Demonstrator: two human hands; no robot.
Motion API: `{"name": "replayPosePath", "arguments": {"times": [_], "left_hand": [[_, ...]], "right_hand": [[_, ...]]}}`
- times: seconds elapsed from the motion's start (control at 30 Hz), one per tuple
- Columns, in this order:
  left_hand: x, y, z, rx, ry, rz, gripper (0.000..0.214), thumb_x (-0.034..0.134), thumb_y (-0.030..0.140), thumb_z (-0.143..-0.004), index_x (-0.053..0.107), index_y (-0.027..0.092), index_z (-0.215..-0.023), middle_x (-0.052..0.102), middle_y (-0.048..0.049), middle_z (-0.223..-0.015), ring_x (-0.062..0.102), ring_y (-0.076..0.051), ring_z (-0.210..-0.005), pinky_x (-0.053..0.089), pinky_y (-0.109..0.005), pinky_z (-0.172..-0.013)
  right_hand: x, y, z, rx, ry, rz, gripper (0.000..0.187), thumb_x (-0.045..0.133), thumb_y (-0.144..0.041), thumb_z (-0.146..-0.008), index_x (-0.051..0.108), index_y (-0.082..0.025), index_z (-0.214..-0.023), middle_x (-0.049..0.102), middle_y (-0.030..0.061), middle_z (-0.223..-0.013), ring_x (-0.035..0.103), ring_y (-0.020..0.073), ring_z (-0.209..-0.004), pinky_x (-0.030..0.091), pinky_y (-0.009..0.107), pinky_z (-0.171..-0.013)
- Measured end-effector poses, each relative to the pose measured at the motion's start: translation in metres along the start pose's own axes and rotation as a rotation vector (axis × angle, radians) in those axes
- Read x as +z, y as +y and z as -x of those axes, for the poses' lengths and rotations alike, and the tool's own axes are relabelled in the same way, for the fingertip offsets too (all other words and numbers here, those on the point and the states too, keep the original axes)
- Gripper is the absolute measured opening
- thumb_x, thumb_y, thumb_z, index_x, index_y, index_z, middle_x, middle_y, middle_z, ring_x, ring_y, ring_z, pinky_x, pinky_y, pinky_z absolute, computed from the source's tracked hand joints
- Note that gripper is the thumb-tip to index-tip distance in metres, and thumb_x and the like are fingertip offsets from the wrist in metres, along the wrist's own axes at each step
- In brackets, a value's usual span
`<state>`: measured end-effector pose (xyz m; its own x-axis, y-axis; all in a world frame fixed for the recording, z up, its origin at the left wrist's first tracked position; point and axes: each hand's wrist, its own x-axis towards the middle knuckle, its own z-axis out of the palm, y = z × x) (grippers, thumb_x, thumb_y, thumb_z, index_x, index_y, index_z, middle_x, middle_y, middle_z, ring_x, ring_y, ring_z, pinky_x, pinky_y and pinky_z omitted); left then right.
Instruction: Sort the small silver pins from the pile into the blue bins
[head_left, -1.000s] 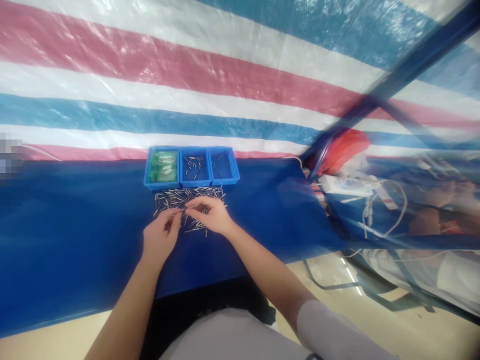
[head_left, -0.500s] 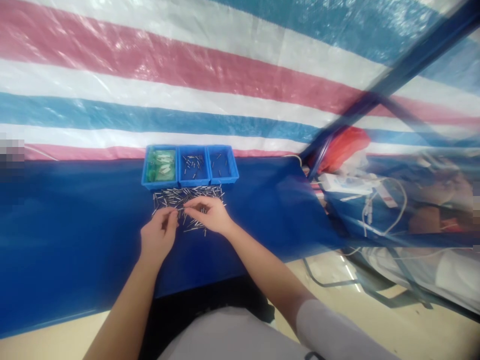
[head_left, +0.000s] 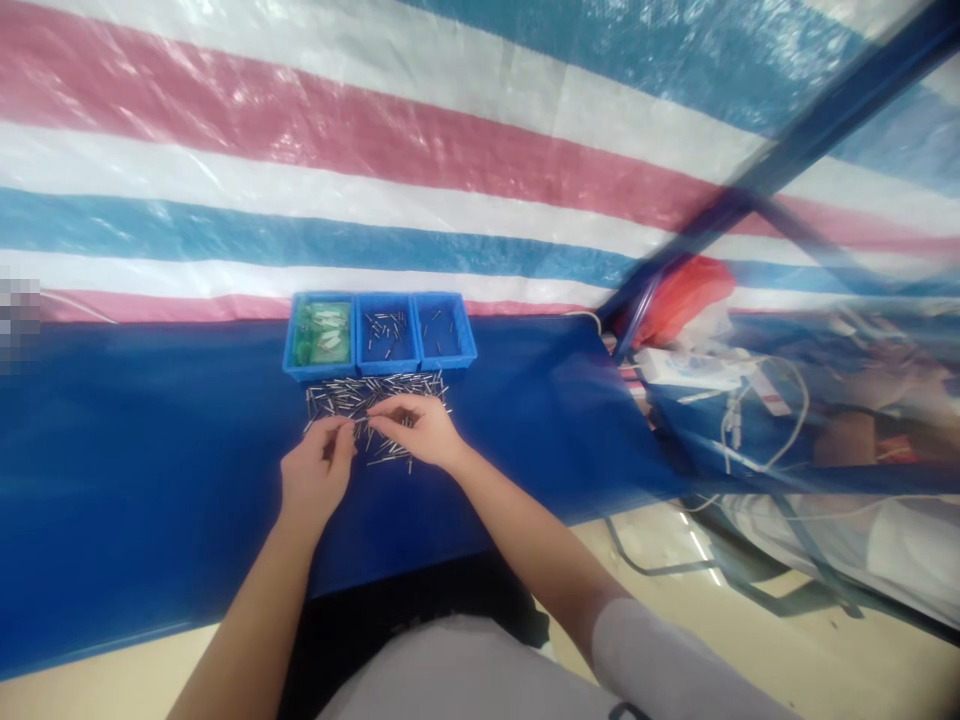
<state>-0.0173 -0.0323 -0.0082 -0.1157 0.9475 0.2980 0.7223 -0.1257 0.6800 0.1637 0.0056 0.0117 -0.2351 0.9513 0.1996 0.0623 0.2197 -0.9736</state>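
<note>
A heap of small metal pins (head_left: 352, 393) lies on the blue table cover (head_left: 150, 450), just in front of a blue tray with three compartments (head_left: 379, 334). The tray's left compartment (head_left: 324, 333) holds green and clear pieces, the middle compartment (head_left: 387, 333) several pins, the right compartment (head_left: 445, 332) a few pins. My left hand (head_left: 315, 475) and my right hand (head_left: 420, 430) meet over the near edge of the heap, each with thumb and forefinger pinched. A thin pin seems to sit between the two pinches; it is too small to be sure.
A striped red, white and blue tarpaulin (head_left: 375, 160) hangs behind the table. To the right, a blue metal frame (head_left: 787, 150), a red bag (head_left: 686, 290), white cables (head_left: 750, 420) and clutter crowd the table's end. My lap (head_left: 465, 670) shows below the table edge.
Both hands stay pinched together at the heap's near edge, shifting only very slightly. The view has drifted a little.
</note>
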Motion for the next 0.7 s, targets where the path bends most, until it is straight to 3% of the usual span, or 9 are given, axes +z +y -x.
{"name": "replayPosePath", "arguments": {"times": [0.4,0.7], "left_hand": [[0.0001,-0.0025,0.0003,-0.009,0.013,0.029,0.027,0.057,0.042,-0.091,0.069,0.021,-0.104,0.070,0.0032,-0.069,0.068,-0.011,-0.067,0.050,-0.021,-0.068],[-0.0019,0.0005,0.0010,0.059,-0.009,0.017,0.029,0.059,0.043,-0.089,0.071,0.022,-0.104,0.074,0.0002,-0.077,0.069,-0.012,-0.069,0.053,-0.022,-0.069]], "right_hand": [[-0.0001,-0.0030,0.0000,0.002,-0.001,-0.026,0.021,0.074,-0.035,-0.080,0.076,-0.017,-0.091,0.075,0.0045,-0.088,0.063,0.0109,-0.067,0.053,0.024,-0.064],[0.0009,-0.0020,0.0016,-0.005,-0.024,-0.005,0.024,0.071,-0.038,-0.083,0.075,-0.017,-0.094,0.074,0.0048,-0.089,0.062,0.0106,-0.066,0.053,0.024,-0.064]]}}
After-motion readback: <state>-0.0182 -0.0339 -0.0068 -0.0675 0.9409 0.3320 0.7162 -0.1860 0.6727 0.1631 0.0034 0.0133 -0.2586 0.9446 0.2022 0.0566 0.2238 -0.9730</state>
